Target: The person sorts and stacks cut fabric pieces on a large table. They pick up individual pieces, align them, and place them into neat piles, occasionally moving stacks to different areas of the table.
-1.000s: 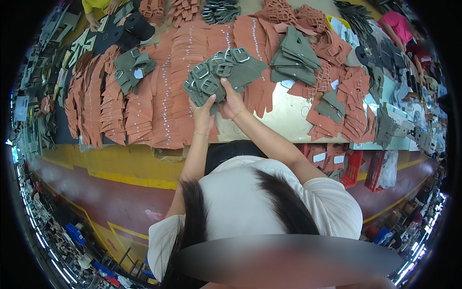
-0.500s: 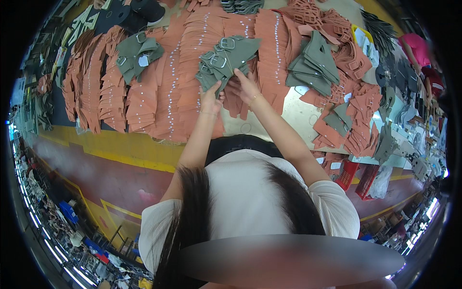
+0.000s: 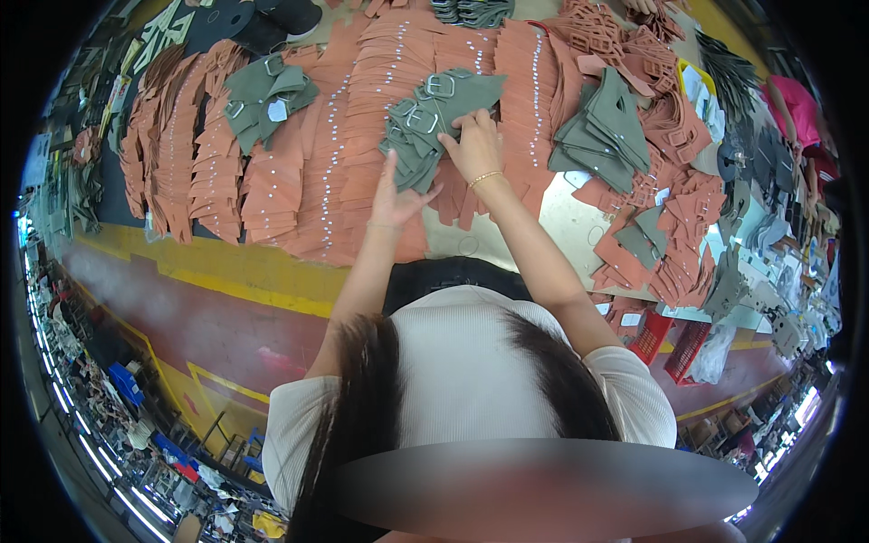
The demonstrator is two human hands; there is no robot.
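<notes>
A bundle of dark green leather-like pieces with metal buckles (image 3: 418,118) lies on the rows of orange pieces in front of me. My left hand (image 3: 396,204) is just below it, open, with thumb and fingers spread and nothing in them. My right hand (image 3: 476,152) rests at the bundle's right side. Its thumb and fingertips are apart and touch the green pieces without visibly gripping them. A similar green buckled bundle (image 3: 264,101) with a small white tag lies to the left. To the right is a stack of green pointed pieces (image 3: 599,136).
Overlapping orange pieces (image 3: 317,181) with white dots cover much of the table. Orange buckled straps (image 3: 674,136) are heaped at the right. Black spools (image 3: 243,32) stand at the far left. Red baskets (image 3: 688,348) are below the table's right side. Another person in pink (image 3: 789,109) is far right.
My left hand has let go of the green bundle and spread its fingers, drawing back slightly. My right hand has shifted up onto the bundle's right side.
</notes>
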